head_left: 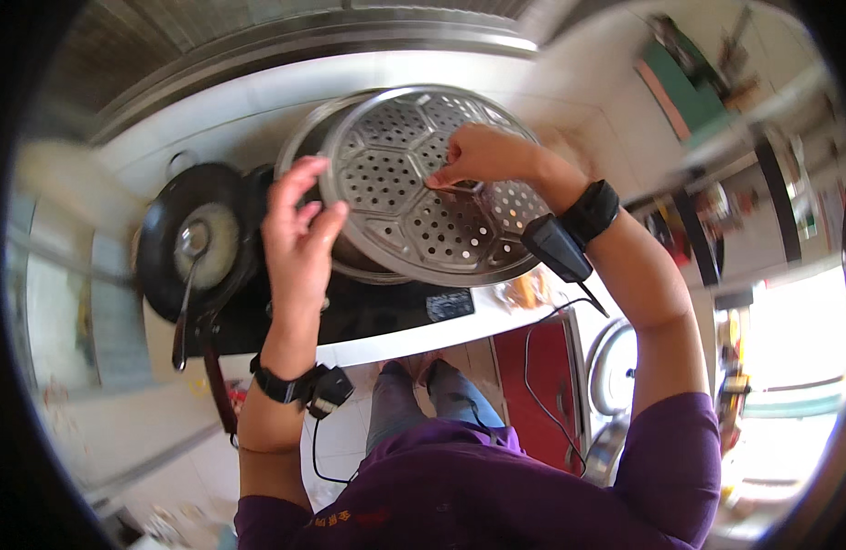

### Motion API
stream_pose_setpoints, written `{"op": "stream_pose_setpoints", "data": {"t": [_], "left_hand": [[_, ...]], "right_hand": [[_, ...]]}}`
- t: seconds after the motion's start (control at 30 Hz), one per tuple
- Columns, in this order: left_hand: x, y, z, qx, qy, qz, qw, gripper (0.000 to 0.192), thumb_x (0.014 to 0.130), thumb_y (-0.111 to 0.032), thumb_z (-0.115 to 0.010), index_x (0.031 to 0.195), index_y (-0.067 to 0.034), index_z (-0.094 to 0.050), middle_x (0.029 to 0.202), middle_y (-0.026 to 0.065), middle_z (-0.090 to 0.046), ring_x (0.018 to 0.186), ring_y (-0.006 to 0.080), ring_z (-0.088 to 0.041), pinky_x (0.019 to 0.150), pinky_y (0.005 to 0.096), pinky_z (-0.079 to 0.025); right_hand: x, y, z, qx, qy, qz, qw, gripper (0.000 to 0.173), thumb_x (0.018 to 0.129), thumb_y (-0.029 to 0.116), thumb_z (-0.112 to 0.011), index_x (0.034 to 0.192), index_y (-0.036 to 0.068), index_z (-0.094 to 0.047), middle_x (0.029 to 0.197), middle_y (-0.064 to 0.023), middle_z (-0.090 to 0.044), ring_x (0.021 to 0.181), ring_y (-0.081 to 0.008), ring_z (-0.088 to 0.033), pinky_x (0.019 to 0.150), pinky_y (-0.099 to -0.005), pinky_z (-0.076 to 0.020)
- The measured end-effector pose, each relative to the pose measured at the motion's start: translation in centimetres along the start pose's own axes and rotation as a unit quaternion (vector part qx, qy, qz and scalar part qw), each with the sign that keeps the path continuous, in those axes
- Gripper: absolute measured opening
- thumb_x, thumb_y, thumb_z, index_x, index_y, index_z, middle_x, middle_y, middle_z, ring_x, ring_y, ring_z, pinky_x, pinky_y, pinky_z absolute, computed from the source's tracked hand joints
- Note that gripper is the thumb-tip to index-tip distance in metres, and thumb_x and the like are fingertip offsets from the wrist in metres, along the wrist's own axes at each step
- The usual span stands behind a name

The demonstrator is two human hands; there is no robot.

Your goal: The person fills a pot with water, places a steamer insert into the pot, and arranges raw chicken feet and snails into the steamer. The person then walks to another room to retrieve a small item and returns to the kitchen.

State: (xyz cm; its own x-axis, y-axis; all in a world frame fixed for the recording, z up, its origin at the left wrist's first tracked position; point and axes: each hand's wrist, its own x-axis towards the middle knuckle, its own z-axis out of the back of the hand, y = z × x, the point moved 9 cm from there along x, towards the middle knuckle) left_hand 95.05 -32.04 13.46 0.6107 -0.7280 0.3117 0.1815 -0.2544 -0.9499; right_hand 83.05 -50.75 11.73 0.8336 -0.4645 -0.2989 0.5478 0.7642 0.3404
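Observation:
A round perforated metal steamer tray (388, 180) tilts over a large metal pot (306, 137), offset to the right of the pot's mouth. My right hand (488, 158) grips the tray near its centre, with the thumb pressed on the ridge there and some fingertips hidden. At the tray's left rim my left hand (299, 220) is raised with fingers apart and nothing in it. Whether its fingertips touch the rim is hard to tell. Most of the pot's inside is covered by the tray.
Left of the pot stands a black wok (155, 254) with pale liquid and a metal ladle (193, 240) in it. Its dark handle (220, 392) juts past the counter's front edge. A plastic-wrapped food item (529, 289) lies at the right. Cables hang from both wrist devices.

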Motion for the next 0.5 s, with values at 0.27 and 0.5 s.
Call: {"op": "stream_pose_setpoints", "data": {"t": [0.27,0.5], "left_hand": [[-8.6,-5.0,-22.2,-0.301,0.32,0.163,0.884,0.064,0.073,-0.012,-0.062,0.128,0.0,-0.031,0.123,0.0114,-0.042,0.113,0.0196,-0.041,0.096,0.034,-0.032],[-26.9,-8.0,-35.8,-0.251,0.407,0.237,0.846,0.043,0.073,0.0,-0.05,0.115,0.003,-0.042,0.106,0.0125,-0.053,0.096,0.0195,-0.054,0.088,0.0317,-0.041]], "right_hand": [[-25.0,-11.8,3.8,0.155,-0.249,-0.207,0.933,0.05,0.066,0.05,-0.067,0.068,0.0,-0.065,0.064,-0.017,-0.06,0.061,-0.0274,-0.06,0.06,-0.0366,-0.0466],[-53.3,-14.5,-3.2,0.188,-0.473,-0.331,0.794,0.047,0.066,0.037,-0.069,0.079,-0.008,-0.063,0.068,-0.0192,-0.061,0.064,-0.0278,-0.062,0.062,-0.0353,-0.049]]}}
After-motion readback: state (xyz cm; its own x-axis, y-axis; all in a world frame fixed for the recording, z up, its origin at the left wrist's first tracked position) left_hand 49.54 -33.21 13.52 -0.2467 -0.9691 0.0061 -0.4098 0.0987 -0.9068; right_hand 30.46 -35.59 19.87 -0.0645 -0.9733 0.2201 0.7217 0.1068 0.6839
